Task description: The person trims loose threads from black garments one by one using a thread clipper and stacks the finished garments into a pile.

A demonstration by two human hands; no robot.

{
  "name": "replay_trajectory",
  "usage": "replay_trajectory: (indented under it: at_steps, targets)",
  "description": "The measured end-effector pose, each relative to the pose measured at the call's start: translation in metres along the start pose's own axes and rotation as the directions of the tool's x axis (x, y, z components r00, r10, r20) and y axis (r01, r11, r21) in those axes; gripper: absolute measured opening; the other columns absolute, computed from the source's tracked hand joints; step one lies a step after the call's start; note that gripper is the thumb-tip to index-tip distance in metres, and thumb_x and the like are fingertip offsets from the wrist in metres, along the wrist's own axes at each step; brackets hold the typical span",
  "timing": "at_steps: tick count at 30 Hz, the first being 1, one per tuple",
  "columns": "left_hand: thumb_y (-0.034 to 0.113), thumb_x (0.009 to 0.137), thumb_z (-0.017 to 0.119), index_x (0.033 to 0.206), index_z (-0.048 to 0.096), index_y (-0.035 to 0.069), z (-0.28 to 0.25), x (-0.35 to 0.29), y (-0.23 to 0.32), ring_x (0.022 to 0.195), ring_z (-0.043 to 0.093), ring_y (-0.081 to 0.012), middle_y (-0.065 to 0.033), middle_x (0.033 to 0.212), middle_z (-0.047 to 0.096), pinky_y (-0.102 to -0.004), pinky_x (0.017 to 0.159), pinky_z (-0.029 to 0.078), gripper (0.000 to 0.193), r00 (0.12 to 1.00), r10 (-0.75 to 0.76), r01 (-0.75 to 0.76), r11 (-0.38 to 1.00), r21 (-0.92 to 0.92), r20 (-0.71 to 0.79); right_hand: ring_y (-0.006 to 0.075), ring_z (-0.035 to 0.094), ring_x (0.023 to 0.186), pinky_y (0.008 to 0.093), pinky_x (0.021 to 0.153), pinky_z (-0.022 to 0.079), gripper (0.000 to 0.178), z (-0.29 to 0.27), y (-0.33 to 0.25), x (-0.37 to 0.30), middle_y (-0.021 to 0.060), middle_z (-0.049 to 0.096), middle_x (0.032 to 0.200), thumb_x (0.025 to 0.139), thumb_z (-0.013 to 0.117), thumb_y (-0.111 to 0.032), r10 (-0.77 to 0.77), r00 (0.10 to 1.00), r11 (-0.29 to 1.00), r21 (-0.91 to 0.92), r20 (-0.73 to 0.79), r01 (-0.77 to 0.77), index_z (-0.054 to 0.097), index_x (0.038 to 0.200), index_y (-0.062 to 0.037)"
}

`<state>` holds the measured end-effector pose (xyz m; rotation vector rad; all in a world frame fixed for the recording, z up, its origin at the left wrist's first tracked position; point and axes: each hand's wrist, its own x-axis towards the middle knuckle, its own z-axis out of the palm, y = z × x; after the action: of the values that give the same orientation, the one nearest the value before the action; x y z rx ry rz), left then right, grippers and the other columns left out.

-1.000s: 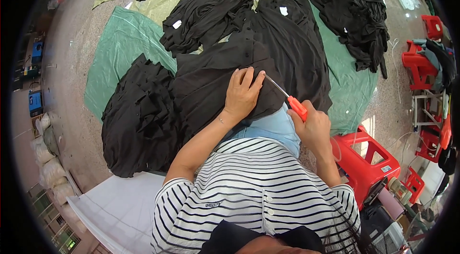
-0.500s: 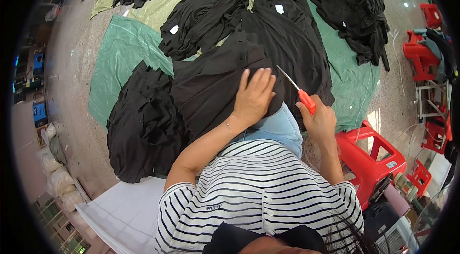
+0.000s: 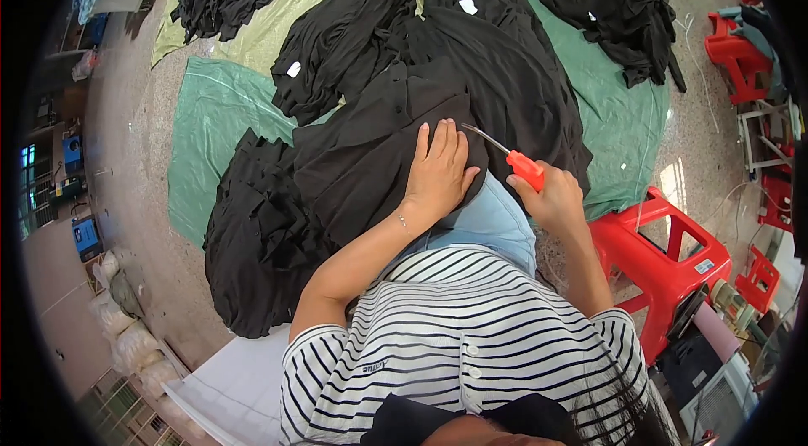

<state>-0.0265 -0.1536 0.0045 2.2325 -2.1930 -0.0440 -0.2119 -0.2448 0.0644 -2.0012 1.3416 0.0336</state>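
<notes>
Clenched around the red handle of a thin metal-tipped tool (image 3: 509, 155), the right hand (image 3: 551, 198) aims its point just beside the fingers (image 3: 444, 143) of the left hand (image 3: 439, 172), pressed flat on the black garment (image 3: 370, 156) across the lap, so a slip could prick them or snag cloth.

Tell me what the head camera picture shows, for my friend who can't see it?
A person in a striped shirt presses the left hand flat on a black garment across their lap, while the right hand holds small red-handled snips at the cloth. More black clothes lie on green sheets on the floor, beside a red plastic stool.
</notes>
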Motion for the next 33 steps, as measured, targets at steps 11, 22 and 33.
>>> replay_trajectory:
  at_steps: [11, 22, 33]
  targets:
    - [0.042, 0.087, 0.061, 0.129, 0.051, 0.000, -0.001, -0.002, -0.002, 0.133, 0.038, -0.0311, -0.0197, 0.138, 0.046, -0.0509, 0.115, 0.020, 0.060, 1.000, 0.001, -0.001, 1.000, -0.027, -0.004, 0.0426, 0.064, 0.069, 0.0497, 0.063, 0.049, 0.040, 0.003, -0.006, 0.006, 0.0228, 0.064, 0.068, 0.085, 0.069, -0.039, 0.023, 0.997, 0.998, 0.052, -0.071, -0.019, 0.067, 0.093, -0.0002]
    - [0.041, 0.087, 0.063, 0.128, 0.052, 0.001, -0.004, -0.003, -0.003, 0.134, 0.037, -0.0310, -0.0196, 0.140, 0.045, -0.0502, 0.115, 0.019, 0.058, 1.000, 0.009, -0.009, 0.999, -0.053, -0.001, 0.0425, 0.064, 0.067, 0.0495, 0.061, 0.048, 0.040, 0.004, -0.002, -0.007, 0.0221, 0.064, 0.066, 0.085, 0.069, -0.039, -0.012, 0.999, 0.999, 0.053, -0.038, 0.014, 0.067, 0.097, -0.0011]
    - [0.019, 0.078, 0.072, 0.088, 0.069, 0.007, -0.021, 0.058, -0.047, 0.100, 0.053, -0.0266, -0.0080, 0.106, 0.060, -0.0401, 0.081, 0.040, 0.016, 0.968, -0.186, 0.155, 0.971, -0.183, -0.170, 0.0410, 0.065, 0.075, 0.0466, 0.065, 0.048, 0.037, 0.002, 0.002, -0.008, 0.0186, 0.065, 0.072, 0.087, 0.067, -0.041, 0.096, 0.986, 0.994, 0.065, -0.139, -0.087, 0.064, 0.099, -0.0063]
